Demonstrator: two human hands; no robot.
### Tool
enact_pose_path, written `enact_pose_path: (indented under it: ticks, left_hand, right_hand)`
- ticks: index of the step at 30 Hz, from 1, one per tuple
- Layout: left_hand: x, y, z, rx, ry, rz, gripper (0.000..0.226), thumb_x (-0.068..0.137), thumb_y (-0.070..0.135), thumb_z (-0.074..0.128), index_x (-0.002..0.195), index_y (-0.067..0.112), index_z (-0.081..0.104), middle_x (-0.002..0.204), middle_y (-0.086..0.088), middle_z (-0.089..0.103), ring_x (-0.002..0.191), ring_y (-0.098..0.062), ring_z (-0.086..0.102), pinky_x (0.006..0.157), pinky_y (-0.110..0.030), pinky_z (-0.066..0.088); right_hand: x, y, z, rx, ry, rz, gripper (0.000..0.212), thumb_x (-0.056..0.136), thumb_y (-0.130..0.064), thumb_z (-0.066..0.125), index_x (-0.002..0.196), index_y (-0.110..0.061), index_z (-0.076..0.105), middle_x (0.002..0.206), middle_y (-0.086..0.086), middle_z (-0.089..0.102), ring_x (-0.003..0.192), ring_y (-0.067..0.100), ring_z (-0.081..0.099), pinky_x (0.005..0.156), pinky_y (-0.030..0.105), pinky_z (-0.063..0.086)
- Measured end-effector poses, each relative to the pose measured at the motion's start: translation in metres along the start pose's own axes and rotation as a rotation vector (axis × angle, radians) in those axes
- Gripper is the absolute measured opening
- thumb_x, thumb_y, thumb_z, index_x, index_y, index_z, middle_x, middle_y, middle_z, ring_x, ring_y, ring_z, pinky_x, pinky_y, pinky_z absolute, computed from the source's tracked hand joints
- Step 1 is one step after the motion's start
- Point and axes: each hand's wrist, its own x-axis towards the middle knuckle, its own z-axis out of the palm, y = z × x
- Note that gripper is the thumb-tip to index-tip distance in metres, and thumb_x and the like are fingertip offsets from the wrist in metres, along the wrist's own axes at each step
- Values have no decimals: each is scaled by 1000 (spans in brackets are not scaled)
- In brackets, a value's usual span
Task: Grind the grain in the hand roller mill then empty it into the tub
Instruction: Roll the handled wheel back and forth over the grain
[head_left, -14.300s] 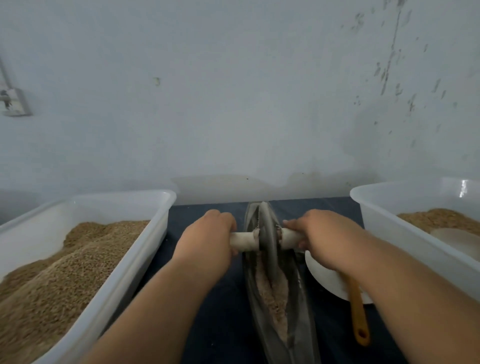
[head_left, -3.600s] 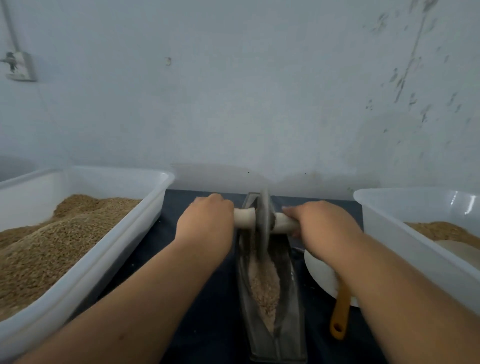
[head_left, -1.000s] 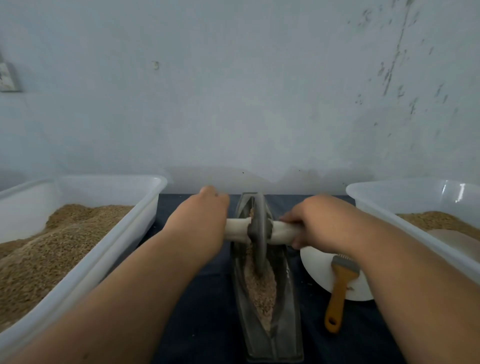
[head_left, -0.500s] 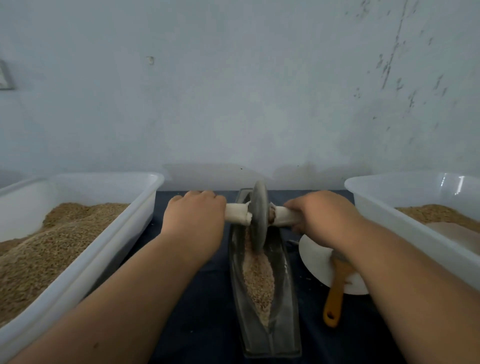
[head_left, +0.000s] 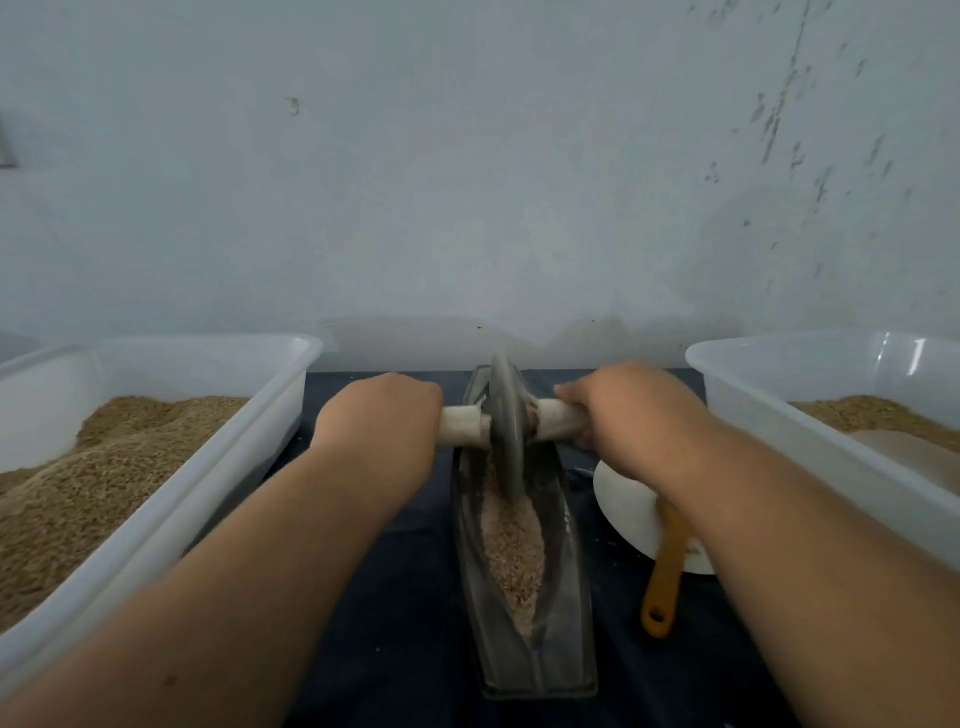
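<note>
A dark boat-shaped metal trough (head_left: 563, 597) lies lengthwise on the table in front of me. Crushed pale grain (head_left: 511, 551) fills its groove. A grey metal wheel (head_left: 505, 421) stands upright at the trough's far end on a pale wooden axle (head_left: 465, 427). My left hand (head_left: 382, 423) grips the axle's left end, and my right hand (head_left: 631, 415) grips its right end. A white plastic tub (head_left: 748, 395) with brown grain stands at the right, a second white tub (head_left: 249, 415) heaped with grain at the left.
A white plate (head_left: 631, 512) lies between the trough and the right tub, with a brush's orange handle (head_left: 662, 577) resting on it. The table top (head_left: 405, 613) is dark blue. A pale wall rises just behind the tubs.
Both hands have pushed the wheel away from me along the trough to its far end, after rolling it back and forth. More of the crushed grain now lies uncovered.
</note>
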Motion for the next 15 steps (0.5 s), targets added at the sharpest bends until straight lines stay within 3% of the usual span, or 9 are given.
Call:
enact_pose_path:
  ticks: [4,6,8,11,15]
  left_hand:
    - [6,-1,20,-110,-1,-11,60,90,3,48,146,20,36,143,-1,46,126,-23,48,99,-35,41]
    - [7,-2,18,-99,-42,-12,58,90,5,49,145,19,36,139,-2,49,122,-24,51,95,-36,44]
    - [5,-1,11,-25,-68,-1,43,91,11,53,132,20,49,115,-1,57,107,-23,57,77,-34,44]
    - [-4,2,-6,134,-101,39,27,90,22,62,117,22,59,94,2,52,96,-22,58,69,-33,40]
    - [-20,7,-31,228,-162,111,24,86,25,68,108,24,62,78,7,42,85,-19,53,68,-32,40]
  right_hand:
    - [4,-1,36,160,336,37,61,93,-7,56,150,-23,41,137,4,57,121,26,50,100,35,42]
    - [5,-3,36,138,368,20,59,92,-9,58,148,-22,44,137,5,58,121,27,50,98,36,42]
    - [6,-6,24,73,275,22,53,87,-12,63,138,-26,54,124,4,63,109,27,56,88,37,49]
    - [-5,-8,-4,-63,83,-15,34,81,-20,69,112,-34,65,94,-2,65,81,21,59,60,30,43]
    - [-29,-8,-34,-67,-128,-135,28,78,-34,78,105,-34,71,85,-7,66,78,15,61,61,30,46]
